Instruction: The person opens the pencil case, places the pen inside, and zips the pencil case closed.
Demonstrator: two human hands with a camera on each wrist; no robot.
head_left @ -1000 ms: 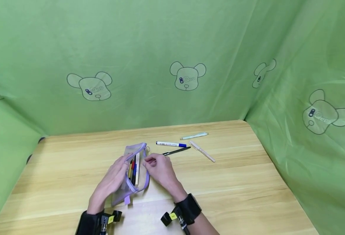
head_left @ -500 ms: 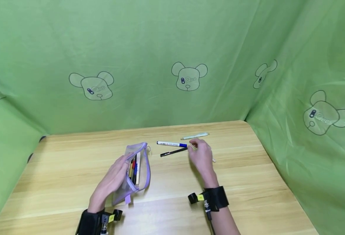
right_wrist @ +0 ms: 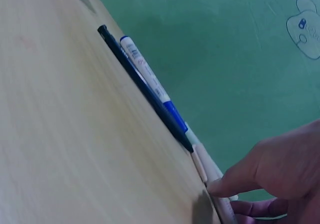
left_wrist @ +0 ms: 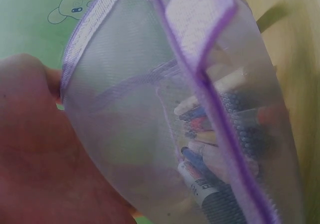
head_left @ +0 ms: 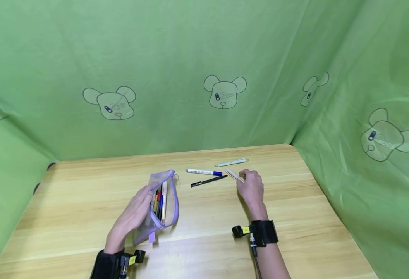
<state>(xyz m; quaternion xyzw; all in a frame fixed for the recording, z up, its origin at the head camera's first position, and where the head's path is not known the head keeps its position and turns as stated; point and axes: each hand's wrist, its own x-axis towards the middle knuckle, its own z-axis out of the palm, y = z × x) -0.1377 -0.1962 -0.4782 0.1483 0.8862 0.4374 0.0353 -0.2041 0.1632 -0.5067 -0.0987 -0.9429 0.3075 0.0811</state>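
My left hand [head_left: 133,211] holds the far-left side of an unzipped, see-through pencil case [head_left: 177,202] with purple trim. Several pens and markers [left_wrist: 200,181] lie inside it, visible through its wall in the left wrist view. To the right, my right hand [head_left: 251,188] pinches a pale pinkish-white capped pen [head_left: 231,173] between thumb and fingers, low at the table. The capped end of that pen [right_wrist: 210,165] sticks out beyond the thumb in the right wrist view; its other end is hidden by the hand.
Left of the pale pen lie a black pen [head_left: 208,181] and a white marker with a blue cap [head_left: 204,172]. Behind them rests a light blue pen [head_left: 231,162]. Green cloth [head_left: 169,128] walls off the wooden table [head_left: 295,217] at the back and sides.
My right hand has moved from the pencil case over to the right and taken hold of the pale pen. My left hand has stayed at the case.
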